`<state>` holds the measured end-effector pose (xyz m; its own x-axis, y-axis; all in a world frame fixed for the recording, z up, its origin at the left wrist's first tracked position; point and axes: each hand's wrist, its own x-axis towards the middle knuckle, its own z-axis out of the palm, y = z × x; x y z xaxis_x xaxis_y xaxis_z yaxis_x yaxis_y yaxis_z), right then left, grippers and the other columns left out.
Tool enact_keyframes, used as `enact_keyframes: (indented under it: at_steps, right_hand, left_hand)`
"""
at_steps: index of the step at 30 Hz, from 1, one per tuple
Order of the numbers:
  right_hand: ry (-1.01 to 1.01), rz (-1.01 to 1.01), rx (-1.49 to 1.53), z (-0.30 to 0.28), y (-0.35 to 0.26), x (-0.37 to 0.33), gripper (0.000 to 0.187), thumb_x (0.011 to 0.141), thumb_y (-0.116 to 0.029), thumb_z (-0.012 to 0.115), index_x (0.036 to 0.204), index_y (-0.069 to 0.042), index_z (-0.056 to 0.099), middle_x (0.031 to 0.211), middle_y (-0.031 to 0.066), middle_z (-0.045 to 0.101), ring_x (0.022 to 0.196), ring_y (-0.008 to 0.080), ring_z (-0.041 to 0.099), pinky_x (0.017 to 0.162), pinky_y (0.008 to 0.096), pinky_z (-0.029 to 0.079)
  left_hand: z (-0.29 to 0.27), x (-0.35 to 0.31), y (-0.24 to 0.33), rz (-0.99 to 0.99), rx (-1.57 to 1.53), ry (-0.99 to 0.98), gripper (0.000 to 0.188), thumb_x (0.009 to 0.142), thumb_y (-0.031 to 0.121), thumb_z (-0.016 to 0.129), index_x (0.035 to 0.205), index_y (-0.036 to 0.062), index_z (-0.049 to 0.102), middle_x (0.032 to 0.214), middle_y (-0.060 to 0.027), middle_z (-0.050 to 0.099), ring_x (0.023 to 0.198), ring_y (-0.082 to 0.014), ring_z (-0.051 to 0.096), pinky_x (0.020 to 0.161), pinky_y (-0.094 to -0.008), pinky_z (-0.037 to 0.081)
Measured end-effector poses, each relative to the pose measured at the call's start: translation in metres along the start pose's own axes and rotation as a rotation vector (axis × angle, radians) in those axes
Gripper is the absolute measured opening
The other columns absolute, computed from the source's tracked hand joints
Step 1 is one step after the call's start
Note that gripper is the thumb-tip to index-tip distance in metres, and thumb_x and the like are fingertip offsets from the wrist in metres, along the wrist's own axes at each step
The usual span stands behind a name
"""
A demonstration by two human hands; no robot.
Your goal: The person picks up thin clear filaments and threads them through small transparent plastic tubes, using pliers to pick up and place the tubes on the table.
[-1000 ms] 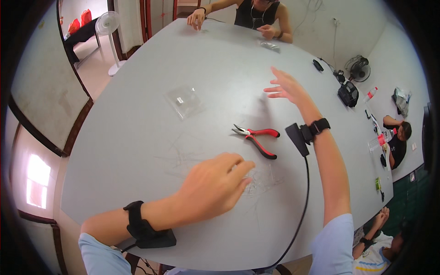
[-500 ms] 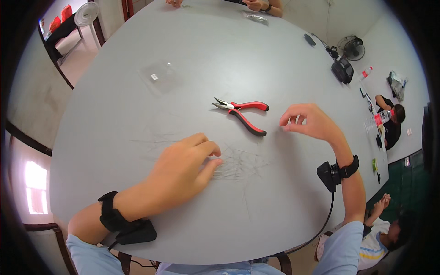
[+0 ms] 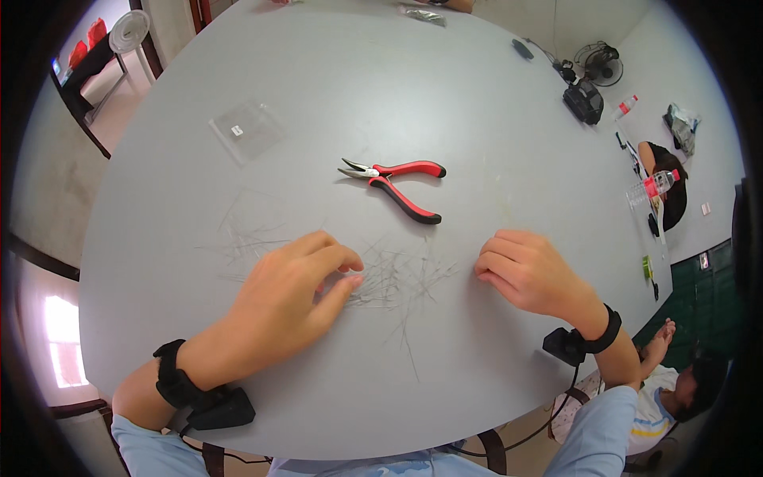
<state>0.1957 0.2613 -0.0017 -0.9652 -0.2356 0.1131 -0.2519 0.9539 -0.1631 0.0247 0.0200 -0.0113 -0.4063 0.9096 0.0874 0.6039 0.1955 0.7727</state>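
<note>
My left hand [image 3: 290, 294] rests on the table at the left edge of a loose heap of thin silvery wire pins [image 3: 393, 278]. Its fingers curve, leaving a small gap between thumb and forefinger, and no object shows in it. On the heap's right side, my right hand [image 3: 528, 270] is closed, its fingers bent together; whatever its fingertips may hold is hidden. Beyond the heap lie red-and-black bent-nose pliers [image 3: 393, 183], jaws to the left and handles spread. More thin pins [image 3: 246, 238] are scattered left of my left hand.
A clear plastic bag [image 3: 246, 133] with a small white label lies on the grey table [image 3: 334, 95] at the far left. Another small bag [image 3: 424, 15] is near a person's arm at the far edge. A black case [image 3: 584, 103] and bottles [image 3: 653, 187] stand along the right.
My right hand has come down and nearer, and its fingers have closed in beside the heap. My left hand stays almost in place. The whole view has shifted slightly.
</note>
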Motion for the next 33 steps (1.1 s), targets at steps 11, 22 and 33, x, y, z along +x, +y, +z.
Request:
enact_keyframes:
  at_steps: [11,22,33]
  right_hand:
    - [0.071,0.196,0.201,-0.010,0.009,0.000,0.009,0.072,0.003,0.056,0.074,-0.004,0.050,0.071,0.0074,0.052,0.067,0.0251,0.050,0.058,0.0329,0.041]
    - [0.010,0.516,1.007,-0.040,-0.013,0.029,0.003,0.087,-0.003,0.052,0.086,-0.001,0.053,0.086,0.0064,0.061,0.072,0.0110,0.058,0.058,0.0229,0.046]
    - [-0.087,0.350,1.577,-0.019,-0.059,0.077,0.008,0.091,-0.009,0.049,0.090,-0.001,0.051,0.086,0.0096,0.061,0.075,0.0149,0.060,0.065,0.0270,0.048]
  left_hand:
    - [0.005,-0.002,-0.001,0.134,-0.055,0.070,0.008,0.081,0.005,0.059,0.087,0.0016,0.061,0.077,-0.0074,0.057,0.057,-0.0156,0.051,0.051,-0.0258,0.040]
    - [0.000,-0.002,0.009,0.248,-0.076,0.086,0.019,0.083,0.003,0.058,0.101,0.0032,0.062,0.098,-0.0080,0.061,0.071,-0.0158,0.059,0.056,-0.0238,0.047]
    - [0.005,-0.001,0.008,-0.522,-1.285,-0.326,0.039,0.094,0.035,0.045,0.103,0.0009,0.062,0.102,-0.0056,0.061,0.074,-0.0093,0.055,0.057,-0.0226,0.046]
